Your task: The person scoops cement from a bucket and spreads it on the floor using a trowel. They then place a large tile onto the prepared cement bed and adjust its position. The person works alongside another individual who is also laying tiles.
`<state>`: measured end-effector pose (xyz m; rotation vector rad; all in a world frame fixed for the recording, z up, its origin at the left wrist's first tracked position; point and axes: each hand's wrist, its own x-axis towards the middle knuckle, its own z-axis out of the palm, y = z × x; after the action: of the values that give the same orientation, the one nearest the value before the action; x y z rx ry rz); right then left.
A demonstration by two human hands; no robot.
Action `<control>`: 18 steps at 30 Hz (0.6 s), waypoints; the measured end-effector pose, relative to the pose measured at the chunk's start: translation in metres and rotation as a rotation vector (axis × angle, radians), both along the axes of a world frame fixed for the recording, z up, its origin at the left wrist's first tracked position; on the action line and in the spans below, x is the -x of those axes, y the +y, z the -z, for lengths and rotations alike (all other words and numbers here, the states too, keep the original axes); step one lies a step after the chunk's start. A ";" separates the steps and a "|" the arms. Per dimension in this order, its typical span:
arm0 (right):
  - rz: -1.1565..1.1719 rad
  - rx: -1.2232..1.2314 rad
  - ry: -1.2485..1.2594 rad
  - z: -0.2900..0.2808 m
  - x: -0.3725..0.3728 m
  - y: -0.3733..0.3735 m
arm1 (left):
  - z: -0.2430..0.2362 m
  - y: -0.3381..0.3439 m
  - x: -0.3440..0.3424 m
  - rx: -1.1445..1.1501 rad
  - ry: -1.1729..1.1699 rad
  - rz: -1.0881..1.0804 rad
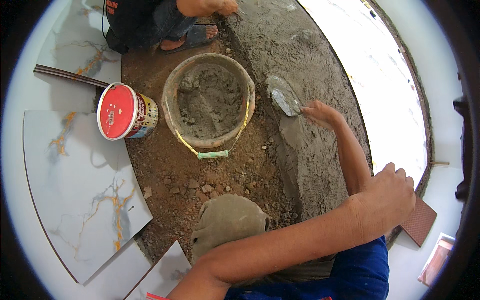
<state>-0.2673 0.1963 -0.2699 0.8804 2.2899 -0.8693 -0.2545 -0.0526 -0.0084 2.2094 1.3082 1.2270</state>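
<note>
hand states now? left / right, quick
Left hand: loosely curled, resting on the edge of the laid tile, holding nothing visible.
Right hand: closed on the trowel handle, blade on the mortar bed.

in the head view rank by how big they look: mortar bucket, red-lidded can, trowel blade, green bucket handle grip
1. mortar bucket
2. red-lidded can
3. trowel blade, held by the right hand
4. green bucket handle grip
</note>
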 end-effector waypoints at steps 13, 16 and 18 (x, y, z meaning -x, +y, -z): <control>-0.122 -0.239 0.093 0.024 -0.133 -0.041 | -0.015 -0.017 0.016 0.079 0.027 -0.011; -0.121 -0.438 0.099 0.033 -0.114 -0.035 | -0.020 -0.017 0.018 0.095 -0.034 -0.001; -0.098 -0.488 0.146 0.036 -0.070 -0.021 | -0.021 -0.015 0.017 0.099 -0.076 0.057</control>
<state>-0.1974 0.1758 -0.3057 0.9138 2.7044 -0.3400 -0.2712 -0.0674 0.0128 2.0955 1.2402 1.1867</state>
